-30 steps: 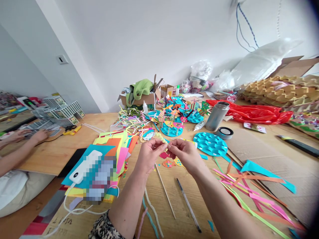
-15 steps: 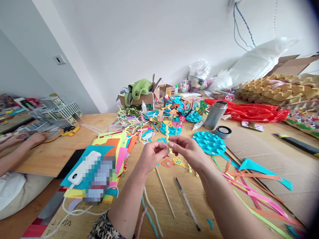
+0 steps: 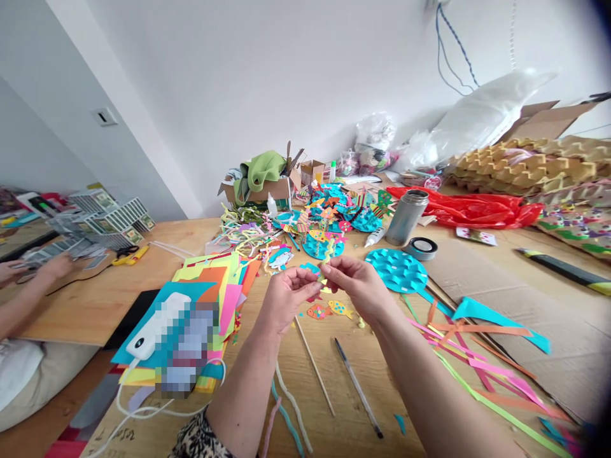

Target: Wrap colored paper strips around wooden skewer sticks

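Note:
A coiled pale yellow-green pipe cleaner (image 3: 328, 252) rises, tilted, from between my fingertips. My left hand (image 3: 292, 294) pinches at its lower end, while the thumb and index finger of my right hand (image 3: 357, 284) close on it from the other side. Its lower part is hidden by the fingers. Just below my hands lie an orange paper fish (image 3: 317, 312) and a yellow paper fish (image 3: 340, 309). A thin wooden stick (image 3: 314, 366) and a pen (image 3: 358, 387) rest between my forearms. Beside my left forearm are a white pipe cleaner (image 3: 292, 401), a blue one and a pink one.
Left are coloured paper sheets (image 3: 229, 299) under a white power bank (image 3: 160, 324) and a blurred-out device. Beyond my hands are blue paper crafts and a metal bottle (image 3: 405, 217). Paper strips (image 3: 482, 369) and a utility knife (image 3: 568, 270) lie right. Another person's hands (image 3: 55, 267) are far left.
The pipe cleaner has gone from upright to leaning right, and less of it stands above my fingers. My left fingers have shifted around its base. The whole view has moved slightly.

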### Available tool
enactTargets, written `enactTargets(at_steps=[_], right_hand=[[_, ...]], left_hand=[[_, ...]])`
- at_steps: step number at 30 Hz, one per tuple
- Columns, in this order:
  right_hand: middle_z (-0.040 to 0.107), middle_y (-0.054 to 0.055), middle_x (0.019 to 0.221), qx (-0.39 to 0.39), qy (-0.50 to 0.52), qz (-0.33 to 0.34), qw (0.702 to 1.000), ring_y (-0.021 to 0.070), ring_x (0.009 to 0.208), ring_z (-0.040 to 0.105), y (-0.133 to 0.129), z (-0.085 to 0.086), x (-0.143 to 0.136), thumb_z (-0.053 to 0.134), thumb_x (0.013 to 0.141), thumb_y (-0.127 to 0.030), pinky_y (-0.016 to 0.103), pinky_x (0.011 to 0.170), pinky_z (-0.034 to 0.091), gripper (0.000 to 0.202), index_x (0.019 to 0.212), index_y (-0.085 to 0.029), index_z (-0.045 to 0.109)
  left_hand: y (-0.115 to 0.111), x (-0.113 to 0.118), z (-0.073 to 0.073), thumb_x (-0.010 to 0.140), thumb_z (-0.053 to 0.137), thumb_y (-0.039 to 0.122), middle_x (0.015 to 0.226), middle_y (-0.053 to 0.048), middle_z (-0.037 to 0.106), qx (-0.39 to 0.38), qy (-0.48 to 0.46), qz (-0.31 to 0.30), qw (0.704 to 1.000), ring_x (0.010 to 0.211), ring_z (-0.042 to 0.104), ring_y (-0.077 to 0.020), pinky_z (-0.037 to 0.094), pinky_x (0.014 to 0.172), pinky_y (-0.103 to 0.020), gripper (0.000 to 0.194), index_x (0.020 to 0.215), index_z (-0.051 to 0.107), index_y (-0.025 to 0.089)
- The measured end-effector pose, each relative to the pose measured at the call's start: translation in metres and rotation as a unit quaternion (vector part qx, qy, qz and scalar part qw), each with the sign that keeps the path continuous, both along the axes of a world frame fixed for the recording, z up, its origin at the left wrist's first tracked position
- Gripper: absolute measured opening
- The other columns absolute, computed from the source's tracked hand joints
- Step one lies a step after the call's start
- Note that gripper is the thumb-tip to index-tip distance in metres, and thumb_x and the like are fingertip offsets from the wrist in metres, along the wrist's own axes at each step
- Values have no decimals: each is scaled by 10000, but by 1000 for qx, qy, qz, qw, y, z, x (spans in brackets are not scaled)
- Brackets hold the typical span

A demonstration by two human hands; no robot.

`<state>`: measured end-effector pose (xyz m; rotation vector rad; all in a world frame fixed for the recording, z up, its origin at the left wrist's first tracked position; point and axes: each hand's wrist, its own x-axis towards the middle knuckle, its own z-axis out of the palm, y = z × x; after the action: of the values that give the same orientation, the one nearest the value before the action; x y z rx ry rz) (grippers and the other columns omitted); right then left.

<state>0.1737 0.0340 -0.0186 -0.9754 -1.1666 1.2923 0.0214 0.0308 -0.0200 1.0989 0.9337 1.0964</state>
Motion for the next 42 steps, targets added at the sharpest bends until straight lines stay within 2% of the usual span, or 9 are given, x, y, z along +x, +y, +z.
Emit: enactTargets(at_steps=[4, 8, 11, 20, 27, 36, 40, 42], right_hand=[[577, -19, 605, 12, 19, -74, 997, 89, 534, 496, 3, 0, 8, 716, 724, -471, 223, 516, 391, 328, 800, -159, 649], [561, -16, 561, 14, 38, -116, 992, 88, 502, 479, 5, 1, 15, 749, 676, -476, 226, 494, 376, 335, 706, -158, 645], [560, -12, 548, 9, 44, -116, 992, 94, 495, 481, 5, 1, 17, 771, 636, -473, 234, 492, 377, 339, 647, -163, 634], [541, -17, 535, 3, 70, -151, 986, 102, 476, 478, 5, 7, 16, 754, 634, -434, 248, 484, 388, 297, 609, -180, 602], [550, -20, 534, 11, 74, -171, 982, 99, 471, 496, 6, 4, 18, 757, 661, -421, 239, 480, 390, 283, 653, -168, 632], [555, -13, 534, 45, 16, -189, 981, 107, 481, 488, 3, 6, 16, 716, 716, -438, 244, 483, 386, 278, 664, -178, 631], [563, -8, 552, 42, 13, -180, 983, 113, 504, 500, 2, 6, 14, 716, 715, -457, 247, 500, 403, 290, 677, -182, 634], [600, 10, 613, 25, 13, -150, 988, 121, 538, 530, 1, 8, 14, 704, 713, -501, 253, 521, 428, 328, 720, -178, 647]], left_hand=[[-2, 1, 2, 568, 819, 272, 653, -13, 673, -3, 16, -12, 1000, 606, 646, -136, 516, 638, -269, 275, 731, 653, 124], [-4, 2, 3, 569, 825, 266, 617, -11, 668, -1, 42, -34, 999, 598, 635, -119, 503, 638, -242, 269, 721, 658, 119], [-4, 2, 3, 584, 819, 264, 621, -12, 672, -2, 41, -38, 998, 590, 626, -113, 498, 624, -239, 249, 713, 659, 122], [-3, 3, 2, 565, 840, 271, 617, -21, 683, -30, -11, -29, 999, 577, 639, -127, 506, 629, -256, 270, 696, 656, 124], [-2, -1, 6, 712, 747, 353, 761, -77, 714, -80, -106, -76, 988, 677, 676, -161, 550, 706, -312, 293, 846, 693, 99], [-4, -1, 4, 662, 789, 306, 804, -104, 728, -104, -59, -112, 986, 679, 689, -170, 543, 632, -276, 324, 882, 654, 110], [-3, -1, 2, 609, 814, 224, 753, -75, 720, -103, -69, -86, 989, 670, 691, -168, 538, 663, -284, 305, 847, 660, 110], [-2, -1, 2, 605, 812, 209, 739, -57, 714, -93, -82, -69, 990, 654, 687, -163, 537, 674, -293, 293, 842, 668, 114]])
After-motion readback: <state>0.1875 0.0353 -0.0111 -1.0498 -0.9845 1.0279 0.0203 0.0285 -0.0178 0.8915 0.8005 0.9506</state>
